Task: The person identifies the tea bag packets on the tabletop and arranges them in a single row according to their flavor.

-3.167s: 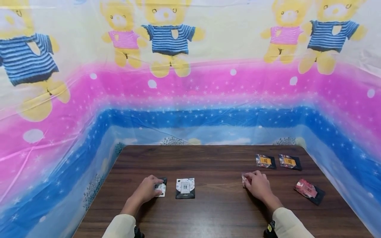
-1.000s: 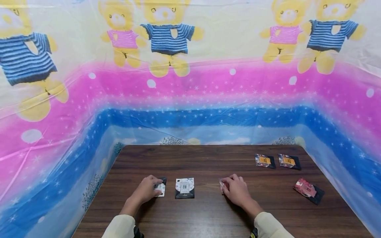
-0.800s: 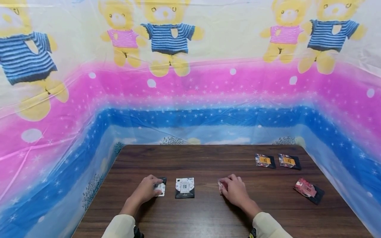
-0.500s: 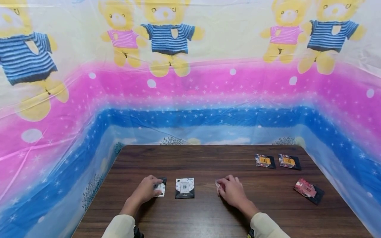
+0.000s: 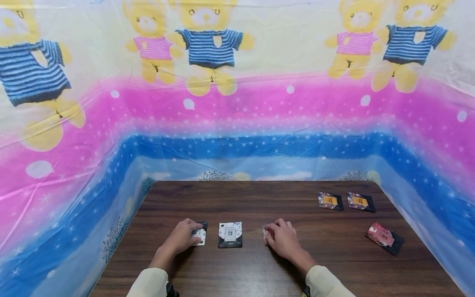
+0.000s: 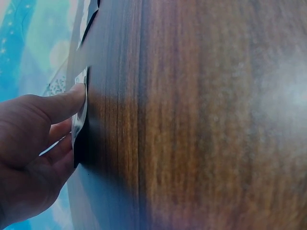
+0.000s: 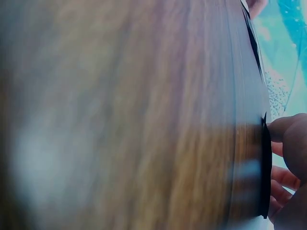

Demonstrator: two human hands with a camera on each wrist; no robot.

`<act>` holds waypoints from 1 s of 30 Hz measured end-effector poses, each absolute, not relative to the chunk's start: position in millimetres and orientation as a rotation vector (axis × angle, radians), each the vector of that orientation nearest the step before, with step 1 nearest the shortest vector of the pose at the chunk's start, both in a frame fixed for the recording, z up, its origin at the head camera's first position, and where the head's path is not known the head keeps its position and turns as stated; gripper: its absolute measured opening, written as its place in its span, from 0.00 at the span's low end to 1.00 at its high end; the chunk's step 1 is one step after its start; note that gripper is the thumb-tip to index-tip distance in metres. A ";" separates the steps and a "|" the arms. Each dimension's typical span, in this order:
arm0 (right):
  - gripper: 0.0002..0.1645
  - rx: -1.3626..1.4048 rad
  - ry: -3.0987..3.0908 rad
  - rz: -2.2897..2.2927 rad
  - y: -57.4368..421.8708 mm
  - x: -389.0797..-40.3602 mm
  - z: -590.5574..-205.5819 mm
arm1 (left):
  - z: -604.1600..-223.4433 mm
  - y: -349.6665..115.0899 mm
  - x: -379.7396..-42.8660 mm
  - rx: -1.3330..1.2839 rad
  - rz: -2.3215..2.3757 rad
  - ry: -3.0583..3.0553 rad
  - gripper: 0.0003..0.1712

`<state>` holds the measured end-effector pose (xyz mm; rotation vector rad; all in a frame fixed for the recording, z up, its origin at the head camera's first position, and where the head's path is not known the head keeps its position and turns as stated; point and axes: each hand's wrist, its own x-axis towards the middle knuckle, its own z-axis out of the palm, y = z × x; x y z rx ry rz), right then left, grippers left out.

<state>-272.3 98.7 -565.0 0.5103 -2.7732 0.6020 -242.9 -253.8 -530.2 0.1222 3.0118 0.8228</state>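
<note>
On the left of the table in the head view, my left hand (image 5: 181, 237) holds a black-and-white sachet (image 5: 202, 235) between thumb and fingers; the hand covers its left part. In the left wrist view this sachet (image 6: 80, 115) lies nearly edge-on under the thumb. A matching white-and-black sachet (image 5: 230, 234) lies flat just right of it. Right of that one, my right hand (image 5: 285, 240) grips a reddish sachet (image 5: 265, 234), mostly hidden under the fingers. Its dark edge (image 7: 266, 167) shows in the right wrist view, close to the tabletop.
Two sachets with orange labels, one on the left (image 5: 330, 201) and one on the right (image 5: 360, 201), lie at the back right of the brown table (image 5: 237, 272). A red-and-black sachet (image 5: 384, 238) lies askew near the right edge. A bear-print cloth (image 5: 237, 119) surrounds the table.
My right hand has moved left with the reddish sachet, from near the right-hand sachets to close beside the middle white-and-black one. My left hand stays in place on its sachet.
</note>
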 end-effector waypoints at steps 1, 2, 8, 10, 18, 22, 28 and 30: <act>0.15 0.512 -2.774 0.605 97.2 -272.2 -565.3 | -530.5 -254.1 -243.0 0.122 0.821 3.011 0.23; 0.15 0.517 -2.770 0.604 95.8 -272.3 -565.7 | -531.1 -254.3 -243.2 0.123 0.821 3.012 0.23; 0.15 0.530 -2.769 0.625 85.9 -271.9 -565.8 | -532.3 -254.5 -241.5 0.136 0.835 3.021 0.23; 0.15 0.527 -2.781 0.631 82.1 -271.7 -565.1 | -531.9 -254.3 -240.6 0.144 0.840 3.022 0.23; 0.15 0.531 -2.769 0.612 66.7 -269.0 -563.9 | -530.4 -254.6 -241.6 0.139 0.826 3.021 0.23; 0.16 0.530 -2.786 0.600 58.7 -267.8 -564.2 | -531.0 -255.1 -242.0 0.138 0.815 3.029 0.23; 0.16 0.505 -2.812 0.576 48.7 -267.4 -565.1 | -530.5 -254.8 -241.7 0.143 0.819 3.027 0.23; 0.16 0.497 -2.810 0.579 46.4 -267.5 -564.7 | -529.8 -254.7 -242.3 0.150 0.812 3.028 0.23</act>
